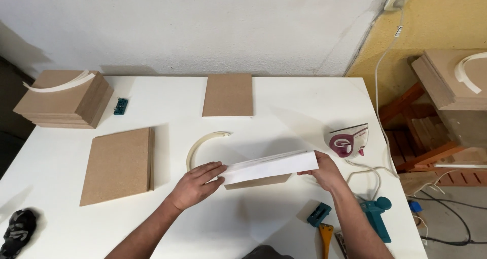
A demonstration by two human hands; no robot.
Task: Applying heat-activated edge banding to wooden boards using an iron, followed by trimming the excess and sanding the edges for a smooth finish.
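Holding a flat rectangular board (269, 167) with a white face and a brown fibreboard edge, both hands keep it tilted on its long edge near the middle of the front part of the white bench (284, 102). The left hand (197, 184) is closed around the left end of the board, fingers on the white face. The right hand (324, 170) grips the right end in the same way. The lower edge seems to touch the bench top, but I cannot tell for sure.

Just behind the left hand lies a curved strip of cream edge banding (203, 145), apart from the board. To the left of it, towards the left edge of the bench, rests a thin stack of brown fibreboard panels (119, 165). At the back left corner stands a taller stack of the same brown panels (66, 99) with another curl of cream strip on top, and a small teal trimming tool (120, 106) is beside it. One single brown panel (228, 94) lies at the middle of the back edge.

Near the right edge stands a small white and purple clothes iron (349, 140). At the front right corner are two teal hand tools (375, 216) and a yellow scraper (325, 233).

As I judge it, the work is at an early stage: only this one board shows white, and the stacks look bare. No container is visible in the scene.
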